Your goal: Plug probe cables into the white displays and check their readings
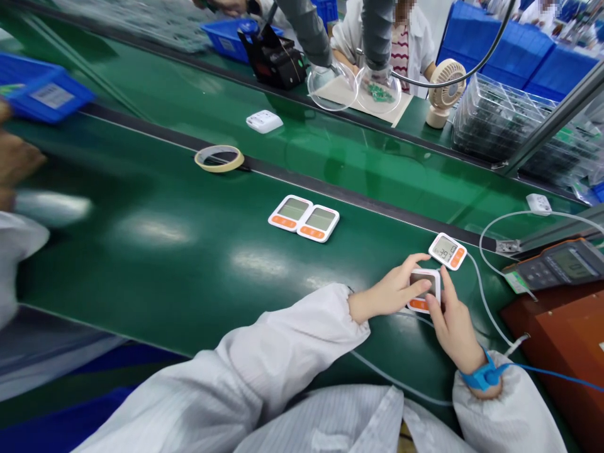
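Between my two hands is a white digital meter [418,304] with orange buttons and a grey screen. My left hand [394,290] grips its left edge, the thumb lying over the screen. On the other edge, my right hand [453,321] closes its fingers, with a blue wrist strap [484,372] at the wrist. Just beyond it lies a similar meter [448,251] with digits on its screen. Two more such meters, a left one [290,212] and a right one [318,223], rest side by side on the green table [189,283].
A tape roll [219,159] lies by the dark rail. At right, a handheld instrument [561,267] sits by an orange-brown box [561,340], with a white cable [481,283] looping nearby. Another person's hand [19,157] is at far left, near a blue bin [47,91].
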Available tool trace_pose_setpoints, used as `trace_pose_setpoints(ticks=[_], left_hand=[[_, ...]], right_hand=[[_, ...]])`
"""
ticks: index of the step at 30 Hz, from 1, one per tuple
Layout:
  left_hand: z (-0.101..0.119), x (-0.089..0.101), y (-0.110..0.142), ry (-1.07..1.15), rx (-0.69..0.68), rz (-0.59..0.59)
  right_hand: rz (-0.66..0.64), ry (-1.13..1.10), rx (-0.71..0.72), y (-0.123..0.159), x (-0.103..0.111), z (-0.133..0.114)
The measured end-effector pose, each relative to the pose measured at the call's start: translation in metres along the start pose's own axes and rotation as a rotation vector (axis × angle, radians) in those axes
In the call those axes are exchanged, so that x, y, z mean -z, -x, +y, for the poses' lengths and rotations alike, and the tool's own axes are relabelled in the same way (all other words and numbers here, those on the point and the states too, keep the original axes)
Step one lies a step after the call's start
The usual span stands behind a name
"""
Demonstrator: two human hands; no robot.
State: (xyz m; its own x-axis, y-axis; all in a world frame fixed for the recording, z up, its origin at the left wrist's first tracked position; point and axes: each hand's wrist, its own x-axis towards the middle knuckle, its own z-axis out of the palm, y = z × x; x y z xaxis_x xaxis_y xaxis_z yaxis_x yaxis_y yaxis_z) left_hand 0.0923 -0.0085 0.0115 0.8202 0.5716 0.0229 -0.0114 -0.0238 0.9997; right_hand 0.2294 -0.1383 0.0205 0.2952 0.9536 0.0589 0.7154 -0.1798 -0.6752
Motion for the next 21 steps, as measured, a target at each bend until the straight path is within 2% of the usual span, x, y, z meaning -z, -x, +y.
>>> trace_pose_setpoints(ticks=[2, 5, 7, 13, 21], left_hand=[[0.0021, 0.0021, 0.0013, 0.070, -0.014, -0.084], [0.0025, 0.0043, 0.0015, 0.277, 0.049, -0.269], [0.0011, 0.0044, 0.0012, 0.333, 0.091, -0.343], [0.0002, 0.0025, 0.0005, 0.345, 0.109, -0.291], [0.0029, 0.0034, 0.0001, 0.330, 0.084, -0.302]], right_hand=[[0.065, -0.036, -0.006, -0.0002, 0.0019, 0.0006], [0.169, -0.081, -0.010, -0.0003, 0.0052, 0.0010], [0.188, -0.110, -0.025, -0.0006, 0.0064, 0.0013], [0.071, -0.211, -0.085, -0.0014, 0.0063, 0.0003], [0.026, -0.172, -0.129, -0.0006, 0.0078, -0.0031]])
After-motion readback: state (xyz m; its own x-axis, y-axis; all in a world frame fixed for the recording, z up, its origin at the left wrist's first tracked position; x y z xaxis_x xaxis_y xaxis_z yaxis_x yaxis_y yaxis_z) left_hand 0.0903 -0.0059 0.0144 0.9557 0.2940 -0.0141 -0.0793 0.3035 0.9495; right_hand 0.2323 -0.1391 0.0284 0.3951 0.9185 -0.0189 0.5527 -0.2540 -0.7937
